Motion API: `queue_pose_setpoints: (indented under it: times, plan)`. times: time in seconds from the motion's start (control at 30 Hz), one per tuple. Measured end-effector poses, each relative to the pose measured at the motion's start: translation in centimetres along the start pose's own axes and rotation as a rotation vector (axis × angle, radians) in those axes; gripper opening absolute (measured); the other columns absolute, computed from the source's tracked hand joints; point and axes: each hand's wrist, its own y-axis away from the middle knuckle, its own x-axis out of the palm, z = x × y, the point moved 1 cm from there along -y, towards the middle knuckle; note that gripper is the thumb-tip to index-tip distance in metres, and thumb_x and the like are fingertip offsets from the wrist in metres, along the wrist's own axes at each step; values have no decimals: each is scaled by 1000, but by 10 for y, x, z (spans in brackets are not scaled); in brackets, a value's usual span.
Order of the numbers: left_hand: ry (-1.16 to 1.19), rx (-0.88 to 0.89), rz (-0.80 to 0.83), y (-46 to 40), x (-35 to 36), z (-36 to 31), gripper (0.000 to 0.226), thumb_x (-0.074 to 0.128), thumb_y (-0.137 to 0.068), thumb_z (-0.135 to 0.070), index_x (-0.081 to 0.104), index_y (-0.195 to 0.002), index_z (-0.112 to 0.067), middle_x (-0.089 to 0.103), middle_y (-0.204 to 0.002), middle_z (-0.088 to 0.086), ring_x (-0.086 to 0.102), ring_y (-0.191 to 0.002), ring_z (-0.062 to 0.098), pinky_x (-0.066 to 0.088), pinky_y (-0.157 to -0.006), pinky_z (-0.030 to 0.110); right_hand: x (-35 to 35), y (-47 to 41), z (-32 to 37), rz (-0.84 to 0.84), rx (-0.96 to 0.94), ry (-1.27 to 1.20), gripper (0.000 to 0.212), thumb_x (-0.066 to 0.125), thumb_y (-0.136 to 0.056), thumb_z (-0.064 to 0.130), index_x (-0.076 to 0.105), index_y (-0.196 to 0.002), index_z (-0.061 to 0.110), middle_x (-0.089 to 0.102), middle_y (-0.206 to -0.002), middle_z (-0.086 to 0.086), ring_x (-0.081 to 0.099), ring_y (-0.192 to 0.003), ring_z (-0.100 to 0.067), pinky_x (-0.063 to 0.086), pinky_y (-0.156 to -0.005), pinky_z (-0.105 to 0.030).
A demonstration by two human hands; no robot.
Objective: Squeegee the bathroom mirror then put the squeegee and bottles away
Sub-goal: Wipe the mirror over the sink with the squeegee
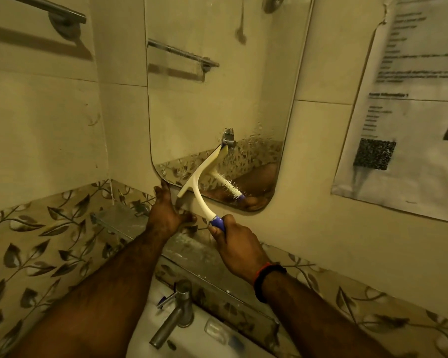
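Note:
A tall mirror (217, 94) with rounded corners hangs on the beige tiled wall. A white squeegee (201, 174) with a blue grip lies with its blade slanted across the mirror's lower part. My right hand (237, 245) grips its blue handle end just below the mirror's bottom edge. My left hand (167, 211) presses against the wall at the mirror's lower left corner, fingertips on the rim. Water droplets cling to the glass to the right of the blade. No bottles are in view.
A glass shelf (130, 223) runs along the wall below the mirror. Beneath it sit a metal tap (176, 313) and a white basin (199, 339). A towel rail (52, 9) is mounted at upper left. A printed paper notice (409, 104) is taped to the wall on the right.

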Motion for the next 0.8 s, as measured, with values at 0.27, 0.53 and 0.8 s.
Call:
queue_pose_setpoints:
  times: [0.27,0.53,0.8]
  plan:
    - [2,-6,36,-4,-5,3,138,92,-63,-24,-9,-157,-19,0,-166,12,19,-150,34,26,-120,43,-4,23,-16,6,28,28,15,39,-100,48,38,-102,33,54,-77,10,53,-65,-7,40,-54,-24]
    - [-76,-40,40,-3,-12,-3,121,84,-74,-9,-2,-158,-20,15,-165,11,31,-145,35,34,-117,43,-10,43,-26,-26,71,59,14,40,-100,47,39,-102,33,51,-76,13,52,-66,-6,37,-54,-21]
    - [-21,-44,22,1,-18,-10,111,82,-74,-9,9,-158,-18,49,-142,15,50,-127,38,45,-107,45,-19,61,-28,-15,115,42,12,41,-100,45,41,-105,33,51,-77,12,51,-66,-4,33,-55,-17]
